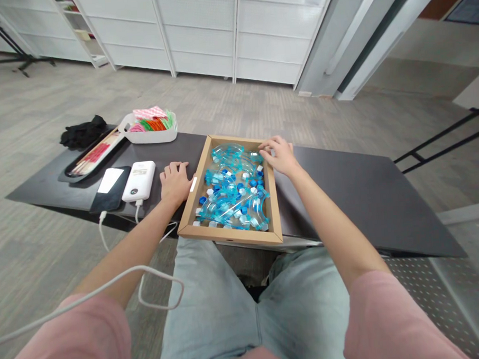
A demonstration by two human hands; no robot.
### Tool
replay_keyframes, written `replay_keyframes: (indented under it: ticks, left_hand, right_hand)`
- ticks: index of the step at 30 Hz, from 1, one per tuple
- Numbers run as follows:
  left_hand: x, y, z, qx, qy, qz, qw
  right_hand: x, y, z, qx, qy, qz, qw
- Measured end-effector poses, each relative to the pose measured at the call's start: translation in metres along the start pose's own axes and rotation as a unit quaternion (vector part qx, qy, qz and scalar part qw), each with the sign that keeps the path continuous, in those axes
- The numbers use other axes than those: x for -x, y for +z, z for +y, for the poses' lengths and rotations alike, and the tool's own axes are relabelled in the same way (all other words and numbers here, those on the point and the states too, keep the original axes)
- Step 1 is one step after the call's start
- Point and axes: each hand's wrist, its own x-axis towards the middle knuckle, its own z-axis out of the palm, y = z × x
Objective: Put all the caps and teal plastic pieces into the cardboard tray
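A shallow cardboard box [229,234] lies at the table's front edge, slightly turned. Inside it are clear blue curved plastic track pieces [228,201] heaped over small blue and white hexagonal pieces [203,200]. Flat on the table, with fingers spread, my left hand [175,182] is beside the box, its thumb side at the left wall. My right hand [278,154] is at the far right corner of the box, its bent fingers over the rim; part of this hold is hidden. Neither hand holds any loose piece.
Left on the dark table [359,195] are a white power bank [139,179] with a cable, a phone [112,187], a black tray [75,173] of sticks, a white basket [152,136] of colourful strips and a black cloth bundle [82,132]. A white cable [148,268] crosses my left arm.
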Motion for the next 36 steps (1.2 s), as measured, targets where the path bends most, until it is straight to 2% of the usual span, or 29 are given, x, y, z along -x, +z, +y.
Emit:
replay_keyframes:
  ticks: [4, 7, 11, 14, 16, 20, 25, 29, 36]
  left_hand:
    - [-0.001, 0.002, -0.002, -0.010, 0.004, 0.008, 1.000]
    - [-0.001, 0.002, -0.003, -0.022, 0.006, 0.004, 1.000]
    - [-0.002, 0.002, -0.006, -0.037, 0.000, -0.006, 0.999]
    - [-0.004, 0.000, -0.008, -0.051, -0.014, -0.025, 0.998]
    - [-0.005, -0.003, -0.006, -0.060, -0.022, -0.045, 0.997]
    - [-0.005, -0.011, 0.004, -0.080, -0.046, -0.060, 0.994]
    - [-0.003, -0.015, 0.014, -0.092, -0.068, -0.061, 0.992]
    - [-0.002, -0.014, 0.012, -0.094, -0.062, -0.068, 0.991]
    - [0.000, -0.018, 0.009, -0.087, -0.048, -0.079, 0.992]
  right_hand:
    - [0.053, -0.037, 0.076, -0.046, 0.121, 0.082, 0.988]
    - [0.085, -0.058, 0.126, -0.143, 0.179, 0.167, 0.959]
    - [0.106, -0.071, 0.163, -0.240, 0.204, 0.230, 0.921]
    - [0.107, -0.072, 0.168, -0.283, 0.219, 0.246, 0.901]
    - [0.105, -0.071, 0.167, -0.295, 0.222, 0.237, 0.898]
    - [0.101, -0.068, 0.164, -0.287, 0.221, 0.212, 0.908]
    - [0.102, -0.063, 0.160, -0.254, 0.189, 0.164, 0.934]
    - [0.103, -0.060, 0.155, -0.236, 0.174, 0.135, 0.946]
    - [0.104, -0.062, 0.151, -0.221, 0.178, 0.137, 0.949]
